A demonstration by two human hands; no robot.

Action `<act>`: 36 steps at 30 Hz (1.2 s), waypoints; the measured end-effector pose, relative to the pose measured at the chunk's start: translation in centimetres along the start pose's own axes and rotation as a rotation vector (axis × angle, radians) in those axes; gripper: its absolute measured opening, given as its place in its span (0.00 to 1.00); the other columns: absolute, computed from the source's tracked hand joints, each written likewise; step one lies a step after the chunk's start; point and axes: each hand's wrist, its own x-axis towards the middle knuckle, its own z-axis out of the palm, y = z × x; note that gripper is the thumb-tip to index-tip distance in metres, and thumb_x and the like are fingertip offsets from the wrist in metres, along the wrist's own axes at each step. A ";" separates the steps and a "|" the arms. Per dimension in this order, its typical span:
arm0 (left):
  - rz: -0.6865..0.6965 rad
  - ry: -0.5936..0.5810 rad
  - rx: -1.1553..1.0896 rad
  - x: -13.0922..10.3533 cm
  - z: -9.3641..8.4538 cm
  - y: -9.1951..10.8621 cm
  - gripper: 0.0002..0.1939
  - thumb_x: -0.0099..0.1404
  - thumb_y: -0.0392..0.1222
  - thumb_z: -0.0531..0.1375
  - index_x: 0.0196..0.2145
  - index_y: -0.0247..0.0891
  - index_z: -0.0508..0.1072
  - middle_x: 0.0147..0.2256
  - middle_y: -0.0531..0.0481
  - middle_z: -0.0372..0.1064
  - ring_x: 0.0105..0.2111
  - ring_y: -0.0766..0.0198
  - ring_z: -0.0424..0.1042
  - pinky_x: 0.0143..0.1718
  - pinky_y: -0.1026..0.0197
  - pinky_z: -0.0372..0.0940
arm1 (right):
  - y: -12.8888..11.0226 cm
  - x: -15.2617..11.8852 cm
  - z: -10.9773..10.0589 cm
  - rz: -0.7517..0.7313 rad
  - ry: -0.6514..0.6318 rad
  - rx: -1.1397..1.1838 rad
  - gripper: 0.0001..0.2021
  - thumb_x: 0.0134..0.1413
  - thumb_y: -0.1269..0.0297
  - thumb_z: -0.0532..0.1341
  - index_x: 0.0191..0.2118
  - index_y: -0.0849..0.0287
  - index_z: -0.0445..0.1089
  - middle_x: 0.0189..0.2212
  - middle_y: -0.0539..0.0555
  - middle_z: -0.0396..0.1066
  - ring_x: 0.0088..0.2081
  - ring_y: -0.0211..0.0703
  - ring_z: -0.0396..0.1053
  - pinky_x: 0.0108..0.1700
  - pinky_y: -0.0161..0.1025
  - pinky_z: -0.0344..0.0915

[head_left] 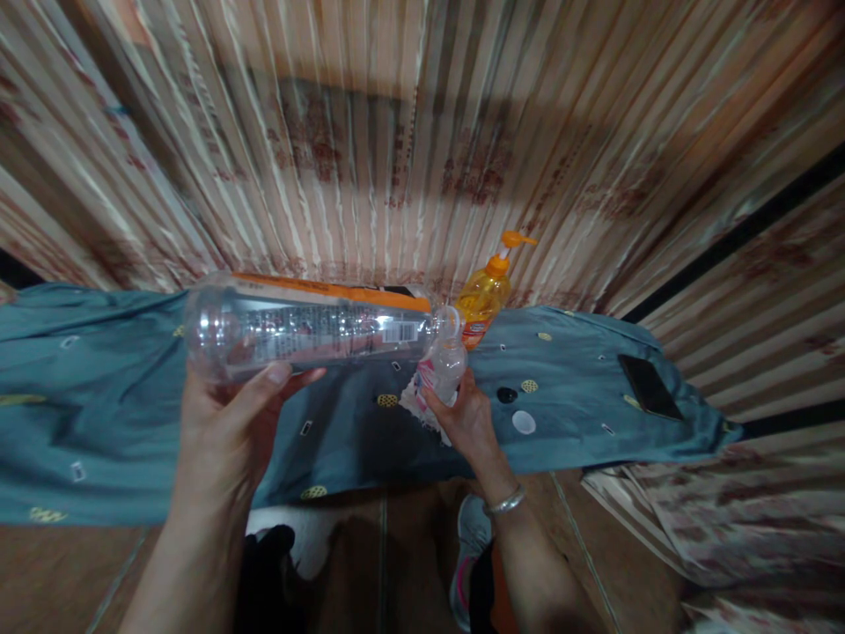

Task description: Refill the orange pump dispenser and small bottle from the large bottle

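Note:
A large clear plastic bottle with an orange-edged label and a barcode lies on its side in the air. My left hand grips it from below near its base. Its neck points right and meets the mouth of a small clear bottle. Around that small bottle my right hand is closed, holding it upright with a slight tilt. Below it is a crumpled whitish cloth or paper, partly hidden by the hand. Whether liquid passes between the two bottles I cannot tell.
Just behind stands a pump bottle of yellow liquid. On the teal cloth lie a black cap, a white cap and a dark phone. A pleated curtain hangs behind the table.

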 end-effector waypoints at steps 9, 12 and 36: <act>-0.003 -0.006 -0.002 0.0 -0.1 0.0 0.39 0.30 0.44 0.92 0.42 0.49 0.85 0.42 0.59 0.77 0.39 0.60 0.83 0.32 0.56 0.89 | 0.3 0.0 0.2 -0.016 0.015 0.000 0.28 0.62 0.46 0.73 0.58 0.61 0.76 0.40 0.65 0.89 0.41 0.66 0.90 0.42 0.51 0.83; -0.001 -0.011 0.003 0.0 -0.1 0.0 0.39 0.31 0.44 0.91 0.42 0.50 0.85 0.42 0.59 0.78 0.38 0.60 0.82 0.32 0.57 0.89 | 0.4 0.1 0.2 -0.023 0.023 -0.006 0.28 0.61 0.46 0.73 0.58 0.59 0.76 0.40 0.64 0.89 0.40 0.65 0.89 0.41 0.51 0.83; 0.033 -0.064 0.022 0.0 -0.5 0.0 0.34 0.39 0.43 0.90 0.44 0.49 0.84 0.43 0.58 0.79 0.40 0.61 0.83 0.34 0.57 0.89 | -0.1 -0.1 0.0 0.002 0.003 -0.001 0.27 0.62 0.47 0.73 0.59 0.60 0.76 0.40 0.65 0.89 0.41 0.66 0.89 0.42 0.53 0.83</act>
